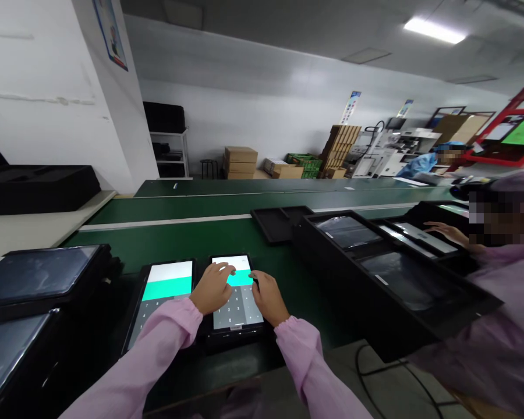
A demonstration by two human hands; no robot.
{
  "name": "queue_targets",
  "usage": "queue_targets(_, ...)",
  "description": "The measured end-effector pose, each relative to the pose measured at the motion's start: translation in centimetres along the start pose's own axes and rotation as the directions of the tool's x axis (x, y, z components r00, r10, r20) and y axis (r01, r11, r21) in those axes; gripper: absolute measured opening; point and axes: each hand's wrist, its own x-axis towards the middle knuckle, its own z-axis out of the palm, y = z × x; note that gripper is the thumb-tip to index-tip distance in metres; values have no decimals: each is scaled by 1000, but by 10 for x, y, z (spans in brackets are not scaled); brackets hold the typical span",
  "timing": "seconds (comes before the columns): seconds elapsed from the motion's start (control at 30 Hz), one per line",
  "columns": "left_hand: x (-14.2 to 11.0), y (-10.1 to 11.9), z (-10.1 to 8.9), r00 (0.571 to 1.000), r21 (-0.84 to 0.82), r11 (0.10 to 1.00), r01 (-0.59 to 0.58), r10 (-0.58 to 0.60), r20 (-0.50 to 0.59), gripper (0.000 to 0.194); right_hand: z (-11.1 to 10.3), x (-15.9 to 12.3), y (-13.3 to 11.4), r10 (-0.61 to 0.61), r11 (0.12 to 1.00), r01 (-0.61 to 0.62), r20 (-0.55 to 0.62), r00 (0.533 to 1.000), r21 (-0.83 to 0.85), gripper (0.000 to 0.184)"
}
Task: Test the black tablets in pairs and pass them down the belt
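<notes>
A tablet point(238, 317) with a calculator-like keypad on its lit screen lies before me on the green work surface. My left hand point(213, 289) is over its left side, fingers bent and a little apart above the screen. At the right edge of the same tablet is my right hand point(269, 298), its fingers curled inward. A dark spot shows between those fingers; whether it is a held thing or the tablet's frame is unclear. The two sets of fingertips face each other. To the left lies a second lit tablet point(168, 288), partly covered by my left sleeve.
Dark-screened tablets point(43, 273) sit on black supports at the left. A large black foam tray point(332, 273) holding tablets stands to the right, with a shallow black tray point(273, 226) behind it. A co-worker's hand point(448, 231) reaches over tablets at the right.
</notes>
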Motion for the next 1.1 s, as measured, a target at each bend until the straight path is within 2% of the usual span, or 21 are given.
queue_targets(0.2,-30,-8,-16,997,-32,997,66,-67,-25,43,-7,-7,-12,37,999,-37,-14,999,32,31)
queue_targets(0.37,-51,-6,-19,997,-18,997,79,-79,-21,49,-1,-17,-41,-45,996,39,71,996,83,29)
queue_targets(0.5,-59,-4,-14,998,2,998,68,-68,5,52,5,-20,-58,-108,993,97,175,979,70,27)
queue_targets(0.57,-61,-3,-10,996,0,998,62,-62,59,51,5,-18,-59,-112,993,104,204,973,49,27)
queue_targets(0.67,-66,-3,-10,993,-6,997,73,-72,96,50,2,-13,-50,-68,998,70,134,989,-4,30)
queue_targets(0.77,-77,-5,-20,993,-26,993,118,-118,-3,49,-1,-8,-36,55,994,-47,79,995,-97,32)
queue_targets(0.87,-98,-14,-36,969,-78,979,189,-198,-146,44,1,-5,-31,116,986,-101,107,987,-136,34)
queue_targets(0.93,-118,-24,-46,924,-155,951,266,-297,-239,41,4,-5,-32,85,990,-69,133,987,-121,34)
queue_targets(0.97,-130,-30,-51,886,-211,923,322,-372,-278,41,5,-5,-34,66,992,-49,148,987,-114,34)
queue_targets(1.03,-156,-43,-57,763,-336,825,455,-556,-330,43,6,-5,-35,49,994,-32,158,986,-106,33)
queue_targets(1.1,-182,-55,-58,595,-464,685,561,-724,-349,46,5,-6,-32,77,992,-63,121,990,-112,32)
